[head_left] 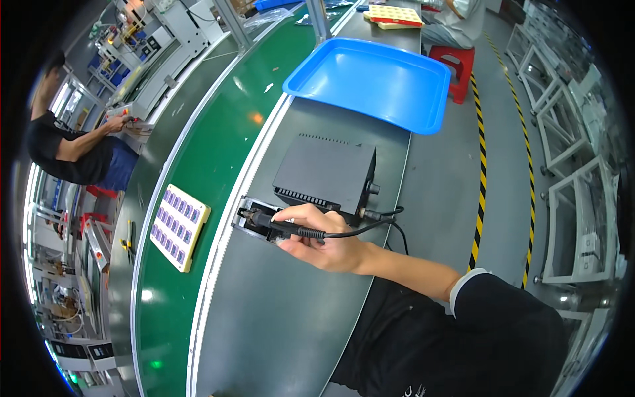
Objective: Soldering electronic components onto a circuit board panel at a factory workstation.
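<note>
My right hand (331,241) comes in from the right and is closed around a soldering iron (284,226), thumb on the near side and fingers on the far side. The iron's front end lies over a small metal-framed stand (250,228) on the workbench, beside the conveyor edge; whether it rests in the stand I cannot tell. A black cable (360,231) runs from the iron's back end toward the front of a black box-shaped soldering station (324,171), just beyond my hand. My left hand is out of sight.
A cream tray (196,248) with rows of small purple-and-dark parts lies on the green conveyor belt (218,142). A blue tray (377,83) sits past the station on the grey bench (264,317). Across the belt, a person (79,145) works; another sits on a red stool (456,73).
</note>
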`<state>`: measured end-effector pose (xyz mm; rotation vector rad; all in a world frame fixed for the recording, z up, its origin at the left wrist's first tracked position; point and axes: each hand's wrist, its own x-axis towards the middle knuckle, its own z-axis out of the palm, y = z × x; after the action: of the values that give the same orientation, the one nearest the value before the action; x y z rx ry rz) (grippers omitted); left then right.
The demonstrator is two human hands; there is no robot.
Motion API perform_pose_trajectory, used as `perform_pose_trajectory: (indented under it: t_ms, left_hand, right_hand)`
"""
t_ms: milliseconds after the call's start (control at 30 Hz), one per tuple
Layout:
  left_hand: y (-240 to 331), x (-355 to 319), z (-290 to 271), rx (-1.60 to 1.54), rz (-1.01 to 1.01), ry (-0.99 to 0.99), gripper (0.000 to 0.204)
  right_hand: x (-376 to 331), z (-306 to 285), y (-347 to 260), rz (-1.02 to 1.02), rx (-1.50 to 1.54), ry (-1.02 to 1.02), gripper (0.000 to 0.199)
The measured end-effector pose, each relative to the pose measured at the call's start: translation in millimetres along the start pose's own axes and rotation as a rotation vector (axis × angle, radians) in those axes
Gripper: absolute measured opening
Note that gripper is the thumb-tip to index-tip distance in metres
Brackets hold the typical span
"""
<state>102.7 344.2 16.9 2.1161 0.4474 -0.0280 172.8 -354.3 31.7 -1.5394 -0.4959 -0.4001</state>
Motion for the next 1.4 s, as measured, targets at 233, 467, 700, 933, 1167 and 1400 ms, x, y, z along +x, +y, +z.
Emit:
perform_pose_trajectory:
  t_ms: [233,467,700,933,1167,1400]
  left_hand:
    - [-7.2,-16.6,50.8,-0.089,0.050,0.036,0.056]
    - [-6.2,-28.5,122.1,-0.188,0.101,0.046,0.057]
    - [6.5,-58.1,184.1,-0.269,0.137,0.077,0.058]
    - [31.5,-85.9,240.0,-0.337,0.184,0.108,0.059]
    - [51.9,-121.9,284.5,-0.390,0.216,0.157,0.060]
    - [70.1,-160.4,305.5,-0.434,0.248,0.217,0.061]
  right_hand:
    - [0.2,0.1,1.5,-0.040,-0.070,0.010,0.030]
    - [-0.9,5.0,-0.2,0.000,-0.065,-0.006,0.032]
    - [0.8,1.9,-7.9,0.057,-0.099,-0.026,0.029]
    - [-2.1,4.9,-4.0,0.044,-0.051,-0.029,0.031]
    - [-1.3,3.7,-1.0,0.003,-0.061,-0.014,0.023]
    - [-3.9,7.6,-11.2,-0.013,-0.082,0.005,0.020]
